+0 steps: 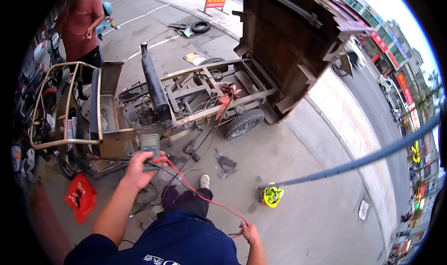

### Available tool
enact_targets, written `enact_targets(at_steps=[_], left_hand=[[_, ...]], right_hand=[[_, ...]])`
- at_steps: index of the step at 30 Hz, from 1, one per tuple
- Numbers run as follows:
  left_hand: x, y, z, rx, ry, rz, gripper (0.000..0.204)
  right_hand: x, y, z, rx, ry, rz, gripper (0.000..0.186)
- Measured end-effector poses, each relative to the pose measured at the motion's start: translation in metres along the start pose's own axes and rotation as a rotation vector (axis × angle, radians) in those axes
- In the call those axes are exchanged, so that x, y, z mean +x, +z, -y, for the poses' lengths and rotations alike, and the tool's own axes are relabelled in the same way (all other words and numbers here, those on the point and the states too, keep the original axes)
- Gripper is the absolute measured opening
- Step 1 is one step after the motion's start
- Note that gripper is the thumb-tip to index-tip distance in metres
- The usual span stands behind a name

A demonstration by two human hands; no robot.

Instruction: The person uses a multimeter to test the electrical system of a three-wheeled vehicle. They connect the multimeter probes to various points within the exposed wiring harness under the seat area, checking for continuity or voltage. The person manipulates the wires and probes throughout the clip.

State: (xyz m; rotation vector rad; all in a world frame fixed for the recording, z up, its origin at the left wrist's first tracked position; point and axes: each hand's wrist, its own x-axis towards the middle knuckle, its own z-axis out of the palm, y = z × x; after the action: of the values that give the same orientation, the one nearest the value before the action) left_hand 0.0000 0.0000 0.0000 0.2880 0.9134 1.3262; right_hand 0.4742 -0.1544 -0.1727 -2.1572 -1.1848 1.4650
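Note:
My left hand [136, 171] is closed around a grey-green multimeter [150, 143], held up in front of the tricycle frame. A red test lead [205, 198] and a black test lead [176, 170] come off the meter. Lower and to the right, my right hand [250, 231] pinches the far part of the leads; their probe tips are hard to make out. Beyond the meter stands a cargo tricycle's bare metal chassis [198, 90], with wiring and a red rag [228, 97] on it. Its rusty cargo bed [284, 46] is tipped up at the far right.
A power drill [191, 149] and dark scraps [226, 161] lie on the ground ahead. There is a red plastic bag [81, 197] at left and a yellow bucket [271, 196] at right. A blue pole [354, 159] slants across the right side. A person [80, 25] stands far left.

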Motion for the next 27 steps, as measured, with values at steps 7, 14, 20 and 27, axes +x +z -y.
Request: enact_targets(at_steps=[7, 14, 20, 27], left_hand=[[0.162, 0.122, 0.11, 0.096, -0.414, 0.094, 0.038], [0.226, 0.155, 0.117, 0.175, -0.301, 0.151, 0.039], [0.221, 0.121, 0.055, -0.047, -0.063, -0.495, 0.037], [0.173, 0.129, 0.032, -0.512, 0.486, -1.092, 0.033]], right_hand=[[0.064, -0.135, 0.002, 0.333, 0.445, -0.234, 0.03], [0.208, -0.165, 0.1, -0.116, 0.538, 0.135, 0.032], [0.545, -0.215, 0.095, -1.455, -0.498, 0.781, 0.027], [0.599, -0.064, 0.534, -1.293, -0.741, 0.496, 0.021]])
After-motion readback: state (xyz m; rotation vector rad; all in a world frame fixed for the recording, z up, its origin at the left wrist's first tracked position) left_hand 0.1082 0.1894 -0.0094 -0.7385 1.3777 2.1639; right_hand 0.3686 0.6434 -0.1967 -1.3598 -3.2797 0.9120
